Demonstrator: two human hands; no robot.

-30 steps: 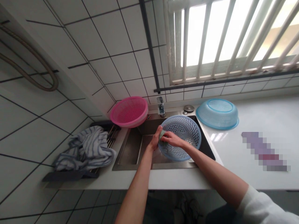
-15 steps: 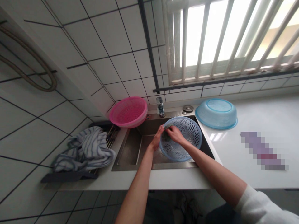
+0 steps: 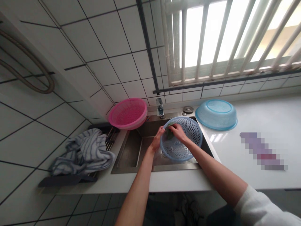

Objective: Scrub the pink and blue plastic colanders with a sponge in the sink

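A blue perforated basket is tilted over the steel sink. My left hand grips its left rim from outside. Inside the basket near that rim, my right hand is closed on a green scrub pad and presses it against the wall. Only a small part of the pad shows under the fingers.
A pink basket rests at the sink's back left corner, beside the tap. An upturned light-blue basin stands on the white counter to the right. A striped cloth lies on a dark rack at the left.
My right hand with the pad has slid up along the basket's inner wall toward the top rim. The basket has tipped slightly; my left hand stays on the rim.
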